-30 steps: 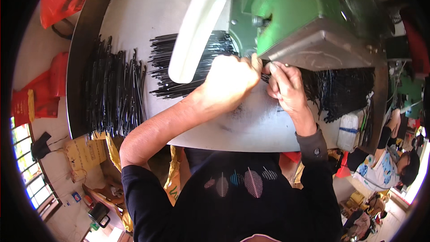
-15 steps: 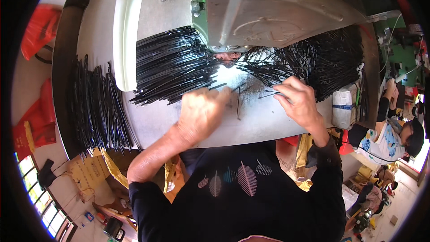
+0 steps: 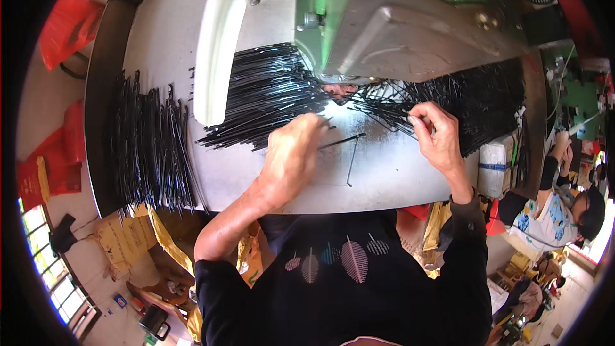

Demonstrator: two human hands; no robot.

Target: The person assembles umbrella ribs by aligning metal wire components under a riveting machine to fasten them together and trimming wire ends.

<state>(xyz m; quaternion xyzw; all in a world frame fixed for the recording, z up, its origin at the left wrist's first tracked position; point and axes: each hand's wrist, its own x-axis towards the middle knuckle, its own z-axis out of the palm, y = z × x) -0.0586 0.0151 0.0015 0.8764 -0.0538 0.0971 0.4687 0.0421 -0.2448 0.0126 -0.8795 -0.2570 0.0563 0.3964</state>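
My left hand hovers over the middle of the metal table with its fingers curled closed, slightly blurred. A dark rod end shows by its fingertips, but whether it is gripped I cannot tell. To the right, my right hand pinches a thin black rod at the edge of a tangled heap of black rods. Between the hands lie a loose black rod and a thinner one with a bent end. A neat bundle of black rods lies beyond my left hand, beside the machine head.
A green machine with a metal cover overhangs the far side. A white lamp stands over the bundle. Another rod stack lies at the table's left. A white box sits at the right edge; a person works beyond.
My right hand has moved up to the heap's edge, its fingers now among the rods there. My left hand stays near the middle. The whole view has shifted slightly.
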